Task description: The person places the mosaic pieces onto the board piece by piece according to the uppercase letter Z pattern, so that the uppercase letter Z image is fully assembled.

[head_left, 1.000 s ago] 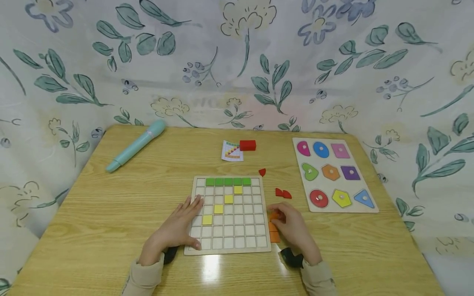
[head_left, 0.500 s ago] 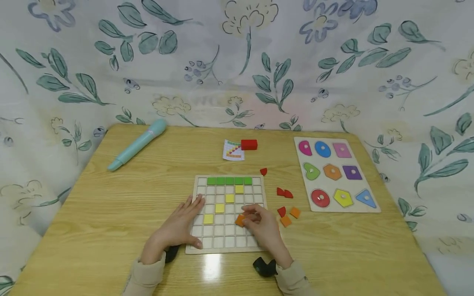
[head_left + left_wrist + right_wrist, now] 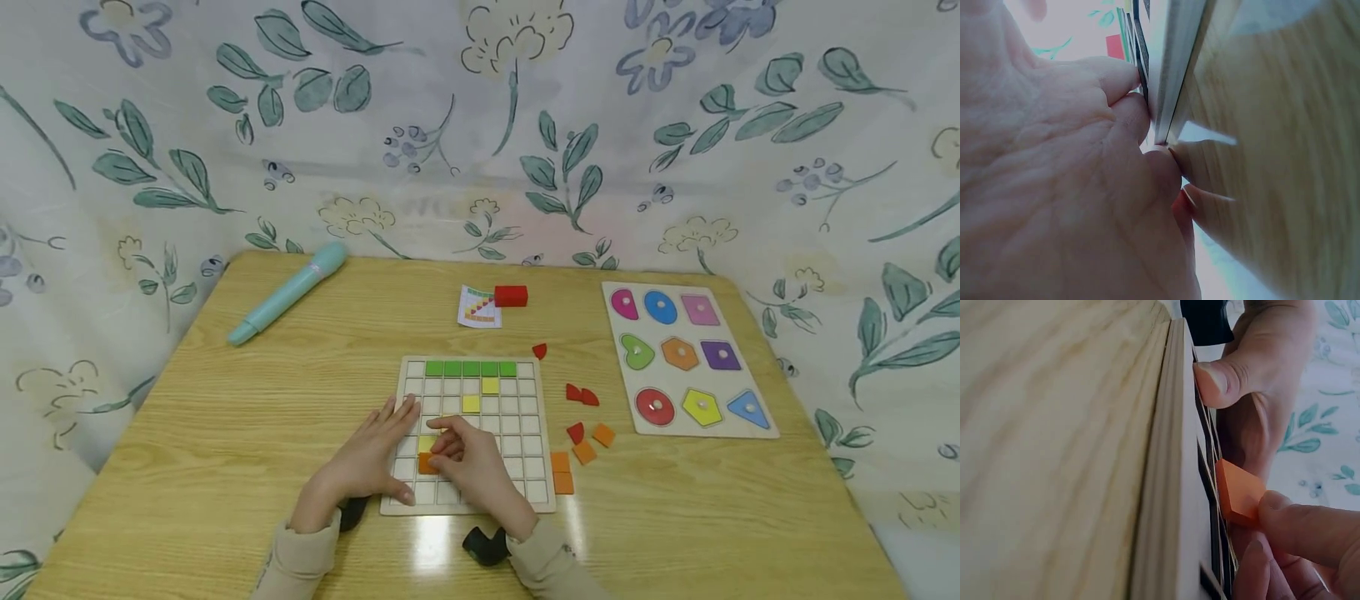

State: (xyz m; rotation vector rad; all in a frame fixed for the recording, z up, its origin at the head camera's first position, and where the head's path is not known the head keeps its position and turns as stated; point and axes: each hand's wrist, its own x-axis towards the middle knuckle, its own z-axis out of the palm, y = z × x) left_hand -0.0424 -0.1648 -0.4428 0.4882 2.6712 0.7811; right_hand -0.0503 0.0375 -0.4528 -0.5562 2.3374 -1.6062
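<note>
Now, line by line:
Right hand (image 3: 468, 467): pinches an orange tile (image 3: 427, 463) between thumb and fingertips, tilted over the lower left part of the grid board (image 3: 536, 433), one corner close to the squares.
Left hand (image 3: 367, 458): lies flat and relaxed on the board's left edge, fingers straight, thumb at the near rim.
Board: on the table (image 3: 225, 417), green tiles (image 3: 470, 368) along the top row, yellow tiles (image 3: 480, 395) stepping down in a diagonal.
Loose pieces: orange tiles (image 3: 561, 472) and red bits (image 3: 581, 395) just right of the board.
Shape puzzle (image 3: 757, 367): farther right.
Card (image 3: 477, 307): behind the board, a red block (image 3: 511, 295) touching it.
Teal pen (image 3: 288, 292): far left.
</note>
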